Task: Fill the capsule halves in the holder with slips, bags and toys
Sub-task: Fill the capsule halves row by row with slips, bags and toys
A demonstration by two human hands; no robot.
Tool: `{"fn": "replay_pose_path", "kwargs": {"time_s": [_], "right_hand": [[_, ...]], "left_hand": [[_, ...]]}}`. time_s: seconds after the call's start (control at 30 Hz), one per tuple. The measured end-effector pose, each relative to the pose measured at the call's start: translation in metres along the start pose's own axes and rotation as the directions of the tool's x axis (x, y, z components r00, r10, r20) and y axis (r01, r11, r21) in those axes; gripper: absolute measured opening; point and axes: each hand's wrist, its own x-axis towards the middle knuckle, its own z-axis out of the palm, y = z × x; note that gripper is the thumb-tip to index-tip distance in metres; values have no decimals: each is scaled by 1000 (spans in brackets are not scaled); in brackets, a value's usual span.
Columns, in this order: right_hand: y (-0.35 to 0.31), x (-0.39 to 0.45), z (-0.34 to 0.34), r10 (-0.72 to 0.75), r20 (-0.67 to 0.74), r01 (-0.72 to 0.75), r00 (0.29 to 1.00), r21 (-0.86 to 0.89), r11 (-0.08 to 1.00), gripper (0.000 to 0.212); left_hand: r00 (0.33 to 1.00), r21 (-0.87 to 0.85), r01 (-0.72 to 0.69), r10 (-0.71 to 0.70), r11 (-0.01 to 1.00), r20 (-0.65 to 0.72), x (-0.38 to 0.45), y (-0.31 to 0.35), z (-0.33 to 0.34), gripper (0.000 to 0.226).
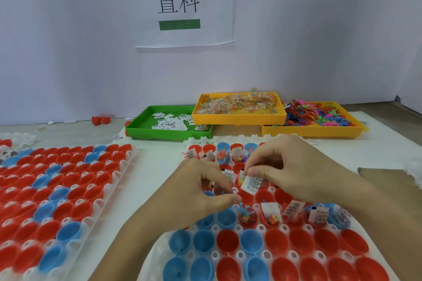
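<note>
A pale wall (68, 52) with a faint lilac cast rises straight from the far edge of the tabletop (75, 131). A white paper sign (185, 4) hangs on it, printed with two large black characters above a green bar; its lower edge curls slightly off the wall. A second wall (411, 64) meets the first at the far right corner. The light is soft and even.

We see a white paper sign (182, 4) with black characters and green bars on the wall behind the tabletop's (155, 162) far edge, and a brown cardboard piece (386, 177) lying at its right edge.
</note>
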Motion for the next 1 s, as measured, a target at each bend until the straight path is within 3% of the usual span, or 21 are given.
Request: {"fn": "replay_pose_path", "kwargs": {"time_s": [0.23, 0.47, 0.73, 1.0], "right_hand": [[-2, 0, 5, 15, 84, -20, 996, 59, 998, 16], [-6, -3, 3, 21, 152, -33, 988, 80, 996, 16], [-11, -5, -1, -16, 150, 4, 989, 76, 997, 13], [-9, -5, 2, -9, 176, 17, 984, -43, 999, 15]], "left_hand": [[996, 135, -9, -4, 991, 90, -3, 3, 0, 21], [984, 156, 9, -36, 988, 177, -4, 9, 1, 13], [982, 155, -15, -15, 988, 189, -4, 8, 1, 13], [982, 136, -10, -16, 991, 188, -3, 7, 2, 12]]}}
